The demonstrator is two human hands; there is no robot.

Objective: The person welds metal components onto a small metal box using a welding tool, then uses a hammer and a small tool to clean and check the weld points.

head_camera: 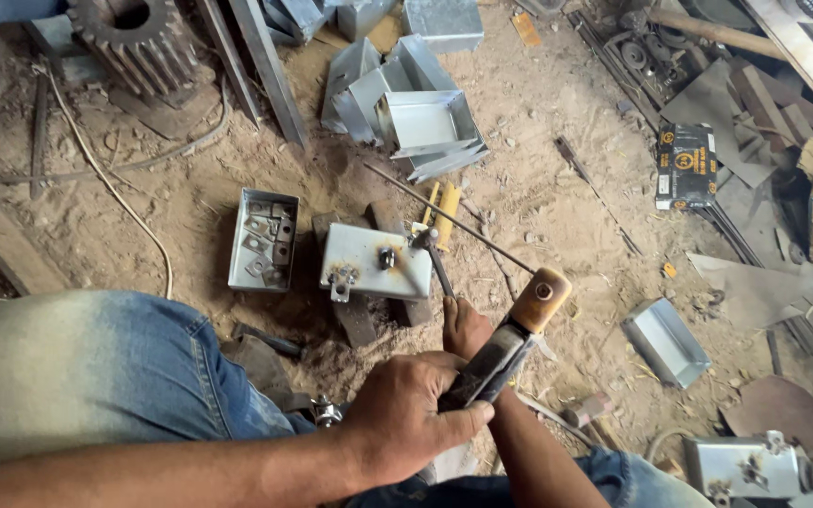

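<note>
**Hands at a metal box on a crowded dirt floor**

The left hand point(416, 414) is clenched around the dark shaft of a holder point(505, 343) with a tan wooden end, which slants up to the right. The right hand point(466, 325) lies just beyond it, fingers closed on a thin rod point(439, 271) that runs up to the box point(375, 261). The rod's tip meets the box near its right edge, beside a small fitting there.

The box lies flat side up on dark blocks point(358, 320), with burnt spots at its centre and lower left corner. Just left of it sits an open tray point(263, 240) of small metal pieces, near but not touching. A yellow tool point(446, 214) lies just behind the box's right corner, and a long thin bar point(444, 218) crosses above it diagonally.

Open dirt lies to the right of the box, as far as a small open box point(667, 341). Behind, a stack of boxes point(411, 108) stands well apart. The knee point(96, 376) closes off the left side; scrap point(764, 122) crowds the right edge.
</note>
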